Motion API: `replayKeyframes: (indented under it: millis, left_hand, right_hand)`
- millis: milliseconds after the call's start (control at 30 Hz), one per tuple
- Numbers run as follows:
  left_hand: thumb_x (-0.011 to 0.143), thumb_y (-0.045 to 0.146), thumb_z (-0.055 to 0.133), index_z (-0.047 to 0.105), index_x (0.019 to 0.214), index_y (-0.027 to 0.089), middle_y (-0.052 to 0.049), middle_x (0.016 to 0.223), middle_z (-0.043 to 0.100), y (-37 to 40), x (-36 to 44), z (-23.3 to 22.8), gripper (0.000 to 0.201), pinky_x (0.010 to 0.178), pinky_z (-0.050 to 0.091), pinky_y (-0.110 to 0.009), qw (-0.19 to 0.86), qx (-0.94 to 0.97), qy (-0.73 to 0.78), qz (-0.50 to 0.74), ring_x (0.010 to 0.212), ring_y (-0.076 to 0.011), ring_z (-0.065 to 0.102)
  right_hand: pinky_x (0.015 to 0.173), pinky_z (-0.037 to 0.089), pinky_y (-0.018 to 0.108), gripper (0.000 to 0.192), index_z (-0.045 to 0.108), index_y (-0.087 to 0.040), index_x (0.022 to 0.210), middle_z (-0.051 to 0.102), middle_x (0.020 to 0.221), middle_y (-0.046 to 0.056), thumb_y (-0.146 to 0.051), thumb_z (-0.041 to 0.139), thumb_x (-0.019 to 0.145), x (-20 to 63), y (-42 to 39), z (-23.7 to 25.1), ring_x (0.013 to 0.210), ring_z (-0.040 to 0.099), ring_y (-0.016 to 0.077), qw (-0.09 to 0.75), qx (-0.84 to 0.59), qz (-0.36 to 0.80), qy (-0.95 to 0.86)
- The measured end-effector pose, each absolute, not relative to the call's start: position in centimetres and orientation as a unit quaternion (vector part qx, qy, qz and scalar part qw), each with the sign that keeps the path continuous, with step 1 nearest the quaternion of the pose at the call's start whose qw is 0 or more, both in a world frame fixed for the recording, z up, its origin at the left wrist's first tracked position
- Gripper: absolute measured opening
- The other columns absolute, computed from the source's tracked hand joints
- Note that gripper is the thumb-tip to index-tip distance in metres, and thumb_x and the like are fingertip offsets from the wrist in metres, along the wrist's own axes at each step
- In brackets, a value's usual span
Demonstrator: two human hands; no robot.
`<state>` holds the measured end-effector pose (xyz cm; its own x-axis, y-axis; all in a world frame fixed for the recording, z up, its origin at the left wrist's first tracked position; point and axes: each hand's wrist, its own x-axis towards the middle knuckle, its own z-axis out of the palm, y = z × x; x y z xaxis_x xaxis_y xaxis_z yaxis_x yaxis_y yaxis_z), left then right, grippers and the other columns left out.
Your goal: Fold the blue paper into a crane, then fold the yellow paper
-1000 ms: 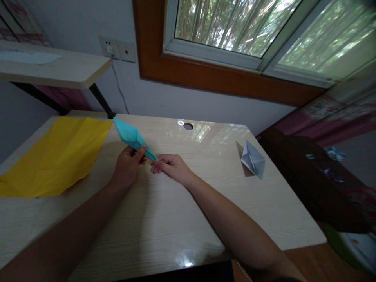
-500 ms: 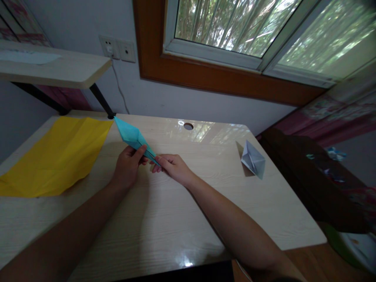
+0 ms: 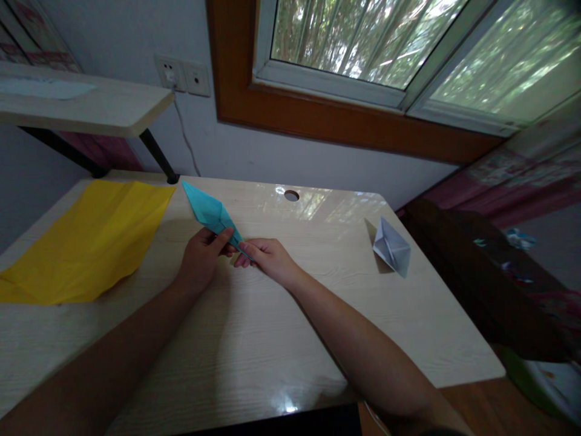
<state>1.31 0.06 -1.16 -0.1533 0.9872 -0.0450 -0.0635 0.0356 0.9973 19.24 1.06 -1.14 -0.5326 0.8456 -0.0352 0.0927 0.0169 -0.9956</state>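
No readable text, label, brand, number or sign anywhere. Candidates checked, relative to the desk [image 3: 363,327]: white sheet [image 3: 45,89] on the shelf [image 3: 113,112] over its far left part had faint marks, too small to read. Socket plates [image 3: 196,79] on the wall behind it: any print too small. Small items [image 3: 520,239] to its right: too blurred. Orange patch [image 3: 549,374] past its near right corner: unresolvable.

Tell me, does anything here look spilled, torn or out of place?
Nothing stands out: I see no spill or obvious tear. The yellow sheet at the left has a wavy near edge, but that looks ordinary. The left hand and right hand hold the folded blue paper.
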Motion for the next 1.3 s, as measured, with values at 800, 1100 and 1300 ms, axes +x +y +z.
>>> replayKeyframes:
  millis: [800, 1100, 1300]
  left_hand:
    - [0.074, 0.041, 0.08, 0.057, 0.064, 0.018, 0.005, 0.055, 0.052, 0.5, 1.3, -0.3, 0.034, 0.045, 0.032, -0.02, 0.497, 0.332, 0.505, 0.623, 0.049, -0.0074, 0.046]
    - [0.081, 0.049, 0.075, 0.055, 0.066, 0.019, 0.004, 0.056, 0.053, 0.7, 1.3, -0.8, 0.039, 0.045, 0.035, -0.02, 0.499, 0.309, 0.49, 0.645, 0.049, -0.0086, 0.048]
    - [0.083, 0.059, 0.068, 0.055, 0.068, 0.02, 0.002, 0.06, 0.055, 0.5, 1.3, -0.5, 0.044, 0.049, 0.039, -0.024, 0.508, 0.326, 0.483, 0.634, 0.053, -0.011, 0.051]
  right_hand:
    - [0.055, 0.043, 0.021, 0.035, 0.076, -0.015, 0.091, 0.079, 0.083, 0.007, -0.046, 0.061, 0.092, 19.7, 1.4, -0.2, 0.066, 0.064, 0.0111, 0.216, -0.355, 0.646, -0.64]
    - [0.056, 0.043, 0.021, 0.036, 0.076, -0.015, 0.09, 0.079, 0.083, 0.007, -0.048, 0.064, 0.089, 19.6, 1.5, -0.1, 0.066, 0.065, 0.0112, 0.212, -0.371, 0.66, -0.618]
    - [0.055, 0.042, 0.021, 0.032, 0.076, -0.015, 0.088, 0.079, 0.08, 0.007, -0.045, 0.065, 0.089, 19.7, 1.5, 0.2, 0.065, 0.065, 0.0113, 0.219, -0.367, 0.674, -0.603]
